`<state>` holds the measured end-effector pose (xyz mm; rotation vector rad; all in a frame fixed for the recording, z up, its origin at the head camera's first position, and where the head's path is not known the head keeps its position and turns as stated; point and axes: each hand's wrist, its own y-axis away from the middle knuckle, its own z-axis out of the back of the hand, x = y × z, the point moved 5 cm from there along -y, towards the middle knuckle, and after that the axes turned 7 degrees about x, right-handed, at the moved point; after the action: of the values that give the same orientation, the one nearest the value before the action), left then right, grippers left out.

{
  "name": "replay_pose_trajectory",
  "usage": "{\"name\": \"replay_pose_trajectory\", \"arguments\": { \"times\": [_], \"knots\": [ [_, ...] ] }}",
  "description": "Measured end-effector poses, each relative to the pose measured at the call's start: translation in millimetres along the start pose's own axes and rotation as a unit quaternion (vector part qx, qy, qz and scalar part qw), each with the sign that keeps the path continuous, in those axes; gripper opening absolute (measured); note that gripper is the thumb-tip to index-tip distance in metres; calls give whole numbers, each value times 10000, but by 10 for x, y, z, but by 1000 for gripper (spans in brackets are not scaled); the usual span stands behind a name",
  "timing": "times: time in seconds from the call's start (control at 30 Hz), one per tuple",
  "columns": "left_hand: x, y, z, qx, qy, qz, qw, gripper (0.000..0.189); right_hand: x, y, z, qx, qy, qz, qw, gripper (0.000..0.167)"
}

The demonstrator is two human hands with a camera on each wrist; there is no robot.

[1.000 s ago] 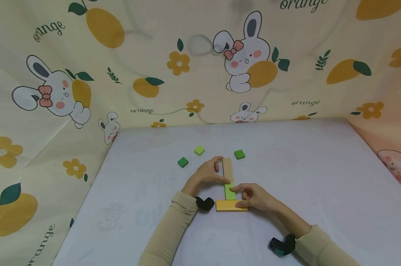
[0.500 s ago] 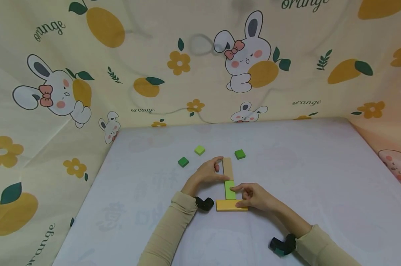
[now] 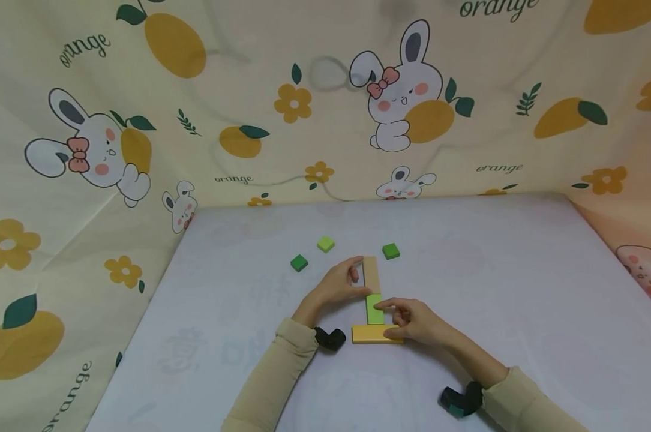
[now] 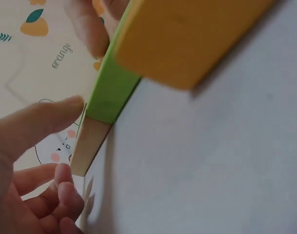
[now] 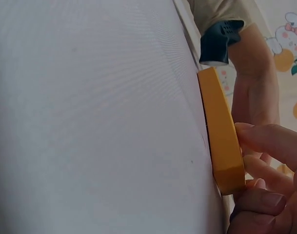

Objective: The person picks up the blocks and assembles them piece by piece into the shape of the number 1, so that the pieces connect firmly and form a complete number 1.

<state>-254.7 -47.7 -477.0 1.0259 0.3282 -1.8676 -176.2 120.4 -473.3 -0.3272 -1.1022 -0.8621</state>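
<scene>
A plain wooden block [image 3: 371,275], a light green block [image 3: 375,312] and a yellow block [image 3: 368,335] lie flat, forming an upside-down T in the head view. My left hand [image 3: 338,282] spans the wooden block, index fingertip by its far corner and thumb at the end that meets the green block. From the right, my right hand [image 3: 417,321] rests its index fingertip on the green block and its thumb on the yellow block. Its other fingers are curled. In the left wrist view, the wooden block [image 4: 90,146] and green block [image 4: 111,97] stand end to end.
Three small square blocks lie beyond the hands: a dark green one [image 3: 299,263], a light green one [image 3: 326,243] and another green one [image 3: 391,251]. A white cloth [image 3: 498,264] covers the table. A patterned curtain [image 3: 303,138] rises behind it.
Both hands keep their places on the blocks. The whole head view shifts slightly, and the blocks stay in the same arrangement.
</scene>
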Motion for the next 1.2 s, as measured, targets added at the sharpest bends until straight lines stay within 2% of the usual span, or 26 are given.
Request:
{"name": "replay_pose_trajectory", "arguments": {
  "times": [0.27, 0.37, 0.63, 0.7, 0.87, 1.0, 1.2],
  "knots": [
    [-37, 239, -12, -357, 104, -386, 9986, 50, 33, 0, -14, 58, 79, 133, 9999, 46],
    [-59, 340, -41, -391, 198, -493, 9978, 44, 32, 0, 3, 30, 118, 210, 9997, 45],
    [-135, 562, -169, -159, 518, -705, 9960, 35, -14, -35, 112, -184, 198, 217, 9994, 42],
    [-148, 595, -201, -88, 535, -672, 9963, 35, -17, -54, 148, -246, 246, 236, 9991, 41],
    [-175, 649, -287, 119, 490, -581, 9970, 36, -28, -82, 268, -401, 240, 143, 9988, 41],
    [-161, 672, -340, 263, 490, -557, 9969, 39, -74, -131, 380, -632, 165, -187, 9977, 41],
    [-129, 688, -366, 298, 502, -458, 9972, 42, -184, -238, 504, -920, 96, -367, 9950, 37]
  ]
}}
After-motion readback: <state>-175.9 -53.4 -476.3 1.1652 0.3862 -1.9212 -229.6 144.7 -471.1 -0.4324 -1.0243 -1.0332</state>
